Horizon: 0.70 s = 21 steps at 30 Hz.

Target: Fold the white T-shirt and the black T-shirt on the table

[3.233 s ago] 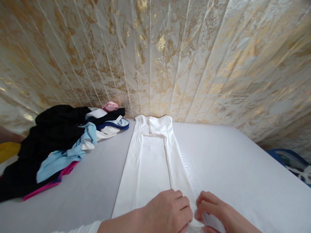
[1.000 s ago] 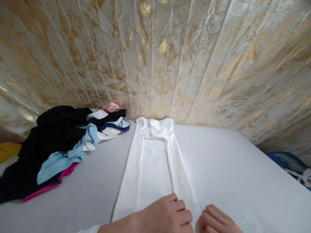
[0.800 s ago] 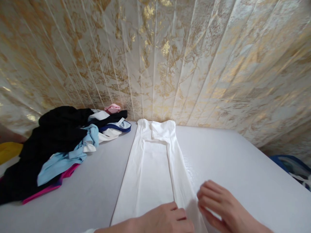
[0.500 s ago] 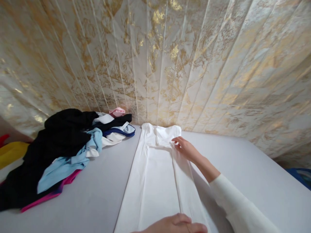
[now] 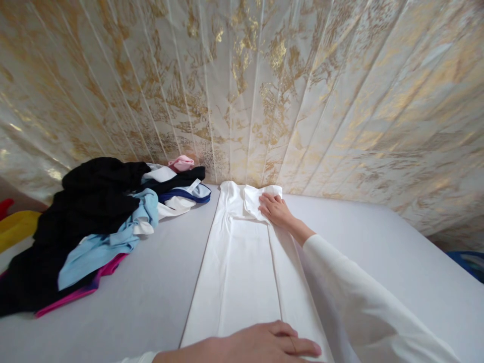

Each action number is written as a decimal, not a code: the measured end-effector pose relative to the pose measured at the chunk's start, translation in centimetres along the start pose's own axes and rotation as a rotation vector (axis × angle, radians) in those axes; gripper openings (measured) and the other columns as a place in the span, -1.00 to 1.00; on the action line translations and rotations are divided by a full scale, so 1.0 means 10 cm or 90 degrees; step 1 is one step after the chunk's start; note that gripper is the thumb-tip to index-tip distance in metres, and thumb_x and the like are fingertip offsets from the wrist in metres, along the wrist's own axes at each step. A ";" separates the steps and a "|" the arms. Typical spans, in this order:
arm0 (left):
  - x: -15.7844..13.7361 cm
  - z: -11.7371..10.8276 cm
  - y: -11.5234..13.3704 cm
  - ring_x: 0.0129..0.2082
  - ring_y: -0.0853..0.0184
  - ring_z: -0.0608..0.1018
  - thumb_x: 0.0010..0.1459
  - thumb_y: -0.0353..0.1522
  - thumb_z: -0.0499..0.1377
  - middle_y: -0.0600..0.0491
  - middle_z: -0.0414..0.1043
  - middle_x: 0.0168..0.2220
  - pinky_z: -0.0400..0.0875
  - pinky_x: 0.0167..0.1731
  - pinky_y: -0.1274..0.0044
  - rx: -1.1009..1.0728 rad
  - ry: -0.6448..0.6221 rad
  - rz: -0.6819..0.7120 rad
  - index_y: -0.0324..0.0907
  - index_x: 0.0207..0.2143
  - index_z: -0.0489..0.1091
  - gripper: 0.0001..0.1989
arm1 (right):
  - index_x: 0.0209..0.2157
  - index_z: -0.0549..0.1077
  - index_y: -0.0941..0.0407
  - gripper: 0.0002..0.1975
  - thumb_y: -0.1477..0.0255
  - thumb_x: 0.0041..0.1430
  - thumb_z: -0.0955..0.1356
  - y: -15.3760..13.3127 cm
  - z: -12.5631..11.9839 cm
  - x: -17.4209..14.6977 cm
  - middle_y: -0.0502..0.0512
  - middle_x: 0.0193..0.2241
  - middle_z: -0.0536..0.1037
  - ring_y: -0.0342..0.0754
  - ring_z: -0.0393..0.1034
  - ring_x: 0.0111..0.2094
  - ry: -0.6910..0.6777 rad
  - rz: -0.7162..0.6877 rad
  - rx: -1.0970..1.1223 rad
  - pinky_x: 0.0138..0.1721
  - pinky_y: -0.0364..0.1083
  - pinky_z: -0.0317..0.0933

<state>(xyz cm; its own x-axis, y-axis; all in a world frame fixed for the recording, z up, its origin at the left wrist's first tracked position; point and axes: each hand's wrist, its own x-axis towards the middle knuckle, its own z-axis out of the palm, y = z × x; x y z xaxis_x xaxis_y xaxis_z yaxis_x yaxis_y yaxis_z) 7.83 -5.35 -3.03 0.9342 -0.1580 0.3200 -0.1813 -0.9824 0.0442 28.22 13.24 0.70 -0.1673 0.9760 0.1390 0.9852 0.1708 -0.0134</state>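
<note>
A white garment (image 5: pixel 249 272) lies in a long narrow shape, its two sides folded inward over the middle. Its far end, with a small folded flap, is close to the patterned wall covering. On that flap rests my right hand (image 5: pixel 276 209), fingers stretched out over the cloth. My left hand (image 5: pixel 257 345) lies flat across the near part of the garment, fingers extended to the right; the bottom of the picture cuts it off. The garment's near end is out of view.
A heap of clothes (image 5: pixel 102 201) in black, light blue, pink and white covers the left of the pale table (image 5: pixel 151 292). Yellow cloth (image 5: pixel 18 227) shows at the far left. Behind the table hangs gold-patterned fabric (image 5: pixel 242 91). A blue item (image 5: pixel 467 264) sits beyond the right edge.
My right hand has reached farther forward and left, from the garment's right edge onto the flap. The left hand shows more and still lies on the cloth. The view has tilted slightly down.
</note>
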 end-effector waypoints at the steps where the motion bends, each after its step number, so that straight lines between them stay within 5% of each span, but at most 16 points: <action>1: 0.01 -0.09 -0.01 0.32 0.50 0.01 0.40 -0.33 -0.13 0.24 0.06 0.30 0.15 0.16 0.64 -0.005 -0.004 -0.006 -0.14 0.17 0.23 -0.64 | 0.22 0.21 0.12 -0.53 0.28 0.35 0.13 -0.01 -0.03 -0.05 0.19 0.29 0.14 0.18 0.14 0.14 -0.007 0.002 0.000 0.06 0.08 0.10; 6: 0.12 -0.50 -0.06 0.31 0.36 0.10 0.41 -0.26 -0.12 0.04 0.08 0.30 0.06 0.22 0.47 -0.081 -0.050 -0.136 -0.23 0.24 0.09 -0.57 | 0.27 0.11 0.19 -0.49 0.31 0.35 0.12 -0.15 -0.04 -0.49 0.25 0.32 0.04 0.16 -0.04 0.28 -0.039 0.003 0.003 0.14 0.09 0.02; 10: 0.19 -0.48 -0.03 0.32 0.31 0.07 0.38 -0.26 -0.07 -0.02 0.03 0.32 -0.03 0.26 0.44 -0.126 -0.069 -0.132 -0.24 0.25 0.08 -0.55 | 0.29 0.07 0.20 -0.44 0.23 0.37 0.09 -0.29 0.09 -0.73 0.26 0.34 -0.01 0.14 -0.17 0.33 -0.041 0.007 0.008 0.21 0.09 -0.11; 15: 0.22 -0.40 0.02 0.32 0.29 0.06 0.39 -0.28 -0.08 0.00 0.02 0.33 -0.01 0.26 0.40 -0.162 -0.092 -0.109 -0.16 0.25 0.11 -0.58 | 0.30 0.03 0.18 -0.40 0.15 0.36 0.08 -0.31 0.15 -0.56 0.25 0.34 -0.03 0.15 -0.21 0.34 -0.020 0.034 0.001 0.24 0.08 -0.19; 21: 0.11 -0.61 -0.24 0.32 0.26 0.07 0.37 -0.29 -0.05 -0.01 0.02 0.33 0.00 0.25 0.34 -0.172 -0.115 -0.198 -0.13 0.24 0.13 -0.58 | 0.30 0.04 0.15 -0.40 0.13 0.37 0.06 -0.22 0.17 -0.27 0.22 0.34 0.00 0.14 -0.18 0.34 -0.015 0.032 0.003 0.23 0.07 -0.16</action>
<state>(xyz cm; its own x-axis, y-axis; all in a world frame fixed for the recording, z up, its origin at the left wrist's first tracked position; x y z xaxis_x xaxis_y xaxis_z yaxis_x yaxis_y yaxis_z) 7.41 -2.57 2.99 0.9912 0.1029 0.0834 0.0656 -0.9284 0.3659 26.48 10.48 -1.28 -0.1186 0.9863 0.1143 0.9922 0.1221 -0.0247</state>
